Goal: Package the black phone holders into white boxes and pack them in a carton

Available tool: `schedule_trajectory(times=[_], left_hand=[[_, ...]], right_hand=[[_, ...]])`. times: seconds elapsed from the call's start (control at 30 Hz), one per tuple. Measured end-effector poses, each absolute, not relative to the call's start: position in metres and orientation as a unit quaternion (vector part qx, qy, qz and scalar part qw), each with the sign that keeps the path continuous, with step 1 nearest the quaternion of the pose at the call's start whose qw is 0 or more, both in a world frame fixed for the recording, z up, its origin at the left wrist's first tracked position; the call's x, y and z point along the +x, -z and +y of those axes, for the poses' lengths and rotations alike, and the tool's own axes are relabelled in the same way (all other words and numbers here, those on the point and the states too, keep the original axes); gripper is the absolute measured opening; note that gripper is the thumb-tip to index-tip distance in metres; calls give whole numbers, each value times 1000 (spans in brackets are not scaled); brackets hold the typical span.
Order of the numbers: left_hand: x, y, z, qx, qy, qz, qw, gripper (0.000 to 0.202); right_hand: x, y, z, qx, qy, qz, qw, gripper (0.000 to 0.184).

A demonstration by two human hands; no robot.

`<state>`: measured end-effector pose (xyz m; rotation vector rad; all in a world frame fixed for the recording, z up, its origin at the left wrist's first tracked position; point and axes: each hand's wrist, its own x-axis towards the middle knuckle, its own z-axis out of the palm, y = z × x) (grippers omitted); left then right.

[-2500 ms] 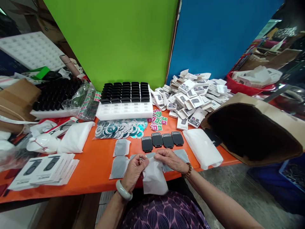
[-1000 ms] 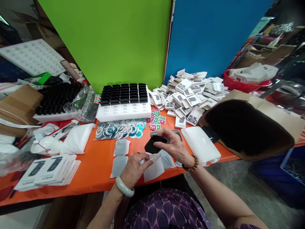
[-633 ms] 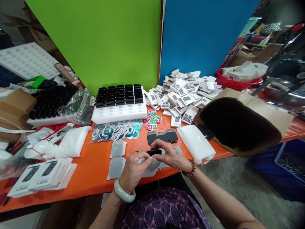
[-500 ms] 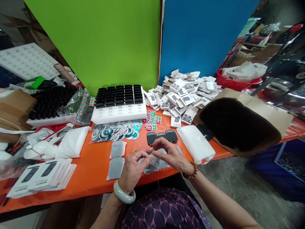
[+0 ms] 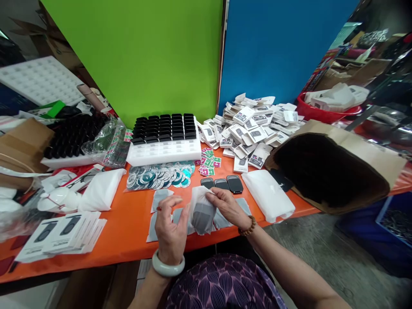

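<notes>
Between thumb and fingers, my right hand [image 5: 229,207] pinches the top edge of a translucent white pouch [image 5: 202,210]. A dark flat rounded device shows through the pouch, which hangs upright over the table's front. To its left, my left hand [image 5: 172,229] is raised with thumb and fingers apart, holding nothing. Several bagged dark devices [image 5: 160,198] lie flat on the orange table beneath and beside my hands. Just beyond my right hand, three bare black devices [image 5: 234,183] lie in a row.
White foam trays [image 5: 164,152] of black devices stand at the back left. Round discs [image 5: 157,178] and small coloured cards [image 5: 209,162] lie before them. Small white boxes [image 5: 254,128] are heaped behind; an open carton [image 5: 331,167] stands right. Stacks of pouches [image 5: 268,195] and boxes [image 5: 61,236] flank me.
My hands have moved apart. The right now holds up the pouch with the device inside, while the left has opened and shifted left. The view has turned slightly left.
</notes>
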<state>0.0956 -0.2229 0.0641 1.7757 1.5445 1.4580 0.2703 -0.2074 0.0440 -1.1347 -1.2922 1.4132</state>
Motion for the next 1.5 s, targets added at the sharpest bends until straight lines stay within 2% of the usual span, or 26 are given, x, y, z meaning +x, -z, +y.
schedule_trajectory(times=[0.07, 0.2, 0.3, 0.37, 0.43, 0.5, 0.57, 0.63, 0.73, 0.83, 0.97, 1.1, 1.27, 1.5], left_hand=[[95, -57, -233, 634, -480, 569, 212, 21], [95, -38, -243, 540, -409, 570, 465, 34], [92, -28, -238, 454, -398, 533, 593, 34], [88, -26, -234, 422, -395, 529, 621, 36], [84, -26, -230, 404, -395, 528, 634, 37], [81, -27, -226, 394, -405, 527, 635, 38], [78, -26, -219, 381, -421, 530, 630, 40], [75, -23, -211, 360, -430, 540, 628, 43], [68, -15, -198, 368, -431, 564, 600, 48], [56, -7, -189, 432, -441, 597, 512, 48], [33, 0, -183, 509, -413, 652, 381, 42], [16, 7, -177, 648, -278, 664, 250, 39], [18, 15, -175, 729, -197, 624, 203, 31], [30, 13, -181, 760, -66, 640, 91, 34]], right_hand=[[268, -40, -205, -443, -591, -498, 455, 42], [259, -36, -203, -443, -605, -490, 445, 43], [254, -41, -203, -496, -508, -549, 442, 33], [254, -49, -204, -511, -379, -614, 467, 27], [254, -55, -205, -474, -305, -684, 464, 37], [253, -56, -206, -421, -335, -734, 415, 39], [249, -47, -204, -400, -418, -726, 371, 37], [243, -30, -197, -407, -491, -674, 373, 35], [233, -1, -176, -429, -564, -580, 402, 36], [224, 17, -148, -454, -598, -536, 388, 36], [213, 22, -118, -488, -510, -631, 323, 31], [201, 28, -105, -489, -468, -687, 264, 29], [194, 37, -103, -489, -425, -715, 263, 27], [194, 35, -110, -486, -348, -758, 262, 22]])
